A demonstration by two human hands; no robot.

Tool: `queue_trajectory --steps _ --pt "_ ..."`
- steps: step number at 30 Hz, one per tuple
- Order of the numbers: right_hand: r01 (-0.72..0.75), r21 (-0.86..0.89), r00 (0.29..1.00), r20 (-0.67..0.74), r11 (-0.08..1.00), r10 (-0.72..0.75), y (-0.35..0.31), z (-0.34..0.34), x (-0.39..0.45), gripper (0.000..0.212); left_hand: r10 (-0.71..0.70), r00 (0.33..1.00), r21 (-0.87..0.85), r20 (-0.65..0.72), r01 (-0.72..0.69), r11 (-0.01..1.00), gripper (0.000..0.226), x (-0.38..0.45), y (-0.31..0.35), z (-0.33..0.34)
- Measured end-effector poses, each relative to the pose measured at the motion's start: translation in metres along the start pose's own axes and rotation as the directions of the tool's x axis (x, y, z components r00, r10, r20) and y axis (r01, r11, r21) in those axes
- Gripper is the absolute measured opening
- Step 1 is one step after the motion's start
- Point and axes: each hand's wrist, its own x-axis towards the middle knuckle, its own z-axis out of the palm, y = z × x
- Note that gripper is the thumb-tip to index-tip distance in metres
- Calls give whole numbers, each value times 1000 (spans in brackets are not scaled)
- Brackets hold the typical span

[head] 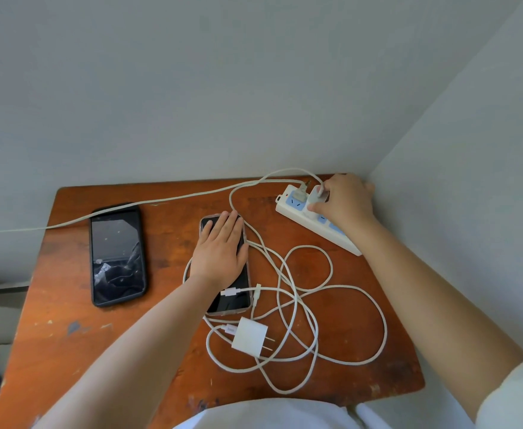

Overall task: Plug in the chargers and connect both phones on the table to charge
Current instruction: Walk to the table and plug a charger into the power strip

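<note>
Two dark phones lie on the wooden table (pixel 68 305). The black-cased phone (pixel 117 255) rests at the left with nothing attached. My left hand (pixel 220 246) lies flat, fingers spread, on the clear-cased phone (pixel 233 297) in the middle. My right hand (pixel 343 202) grips a white charger (pixel 315 198) at a socket of the white power strip (pixel 315 224) at the back right. A second white charger (pixel 249 335) lies loose near the front, prongs bare. Two free cable ends (pixel 232 293) rest on and beside the clear-cased phone.
Tangled white cables (pixel 315 305) loop over the right half of the table. The strip's own cord (pixel 161 199) runs left across the table's back edge, beyond the black phone. Grey walls close in behind and on the right.
</note>
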Motion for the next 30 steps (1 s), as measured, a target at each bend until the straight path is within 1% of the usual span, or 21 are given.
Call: queue_trajectory --steps 2,4,6,10,13,14,18,21,23,27,30 --pt "28 -58 998 -52 998 -31 -1 6 -7 39 -1 1000 -5 2 1 1000 54 0 1 0" --pt "40 -79 997 -70 996 -45 -2 10 -9 41 -3 1000 -6 4 3 1000 54 1 2 0" --pt "38 -43 998 -54 998 -40 -1 11 -6 41 -6 1000 -4 8 6 1000 54 1 2 0" --pt "18 33 999 35 999 -19 5 3 4 39 -4 1000 1 2 4 1000 54 0 1 0" --pt "-2 100 999 34 995 -1 9 3 0 38 -7 1000 -5 -3 7 1000 55 0 0 2" --pt "-4 99 1000 24 995 1 9 4 -3 39 -6 1000 -3 -3 6 1000 55 0 0 2" --pt "32 1 999 -18 999 -32 6 8 -8 43 -9 1000 -6 -4 9 1000 55 1 0 3" --pt "35 -16 999 -12 999 -36 6 9 -8 44 -9 1000 -1 -4 9 1000 55 1 1 3" --pt "29 20 1000 -1 999 -29 8 9 -8 44 -11 1000 -5 -2 11 1000 55 1 1 3" --pt "-6 148 1000 -9 989 8 12 9 -7 41 -6 1000 -15 -1 6 1000 54 0 0 3" --pt "-18 151 1000 -11 988 20 11 10 -9 39 -9 1000 -12 -2 9 1000 54 0 0 3"
